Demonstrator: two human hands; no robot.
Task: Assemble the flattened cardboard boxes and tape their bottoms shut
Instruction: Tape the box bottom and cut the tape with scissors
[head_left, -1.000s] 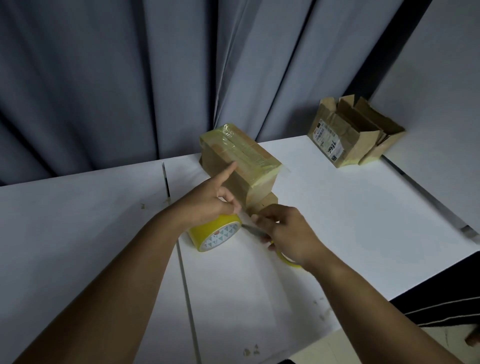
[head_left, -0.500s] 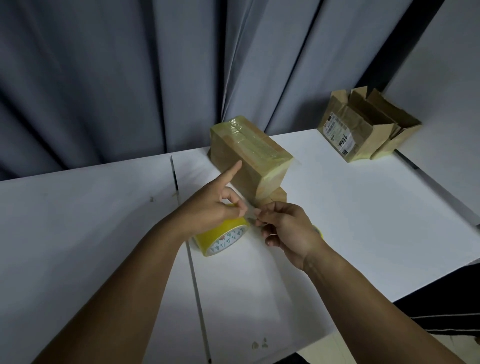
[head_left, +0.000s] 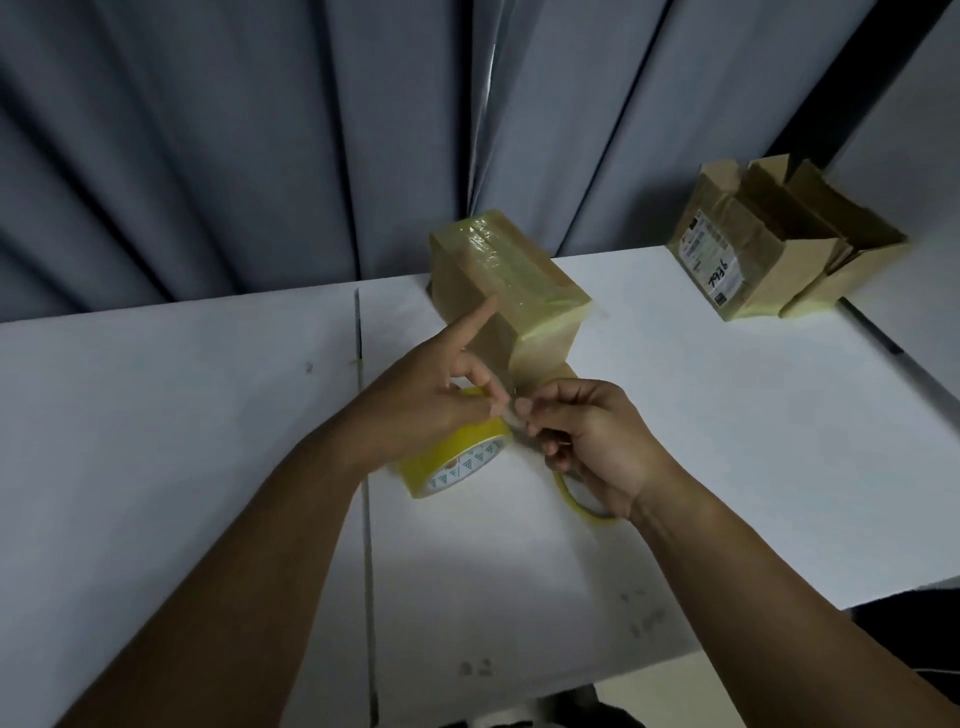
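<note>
A cardboard box, its top covered in yellowish clear tape, stands on the white table. Just in front of it a yellow tape roll sits on edge. My left hand grips the top of the roll with curled fingers, its index finger pointing up along the box. My right hand holds scissors with yellow handles. Its fingertips meet my left hand's fingers at the tape strip beside the box's near corner. The blades are mostly hidden.
Two opened cardboard boxes, one with a shipping label, stand at the table's back right. A grey curtain hangs behind. A seam runs between two table panels. The table's near edge is on the right.
My right hand has risen from the table and closed in on my left hand's fingers at the tape strip. My left hand stays on the roll.
</note>
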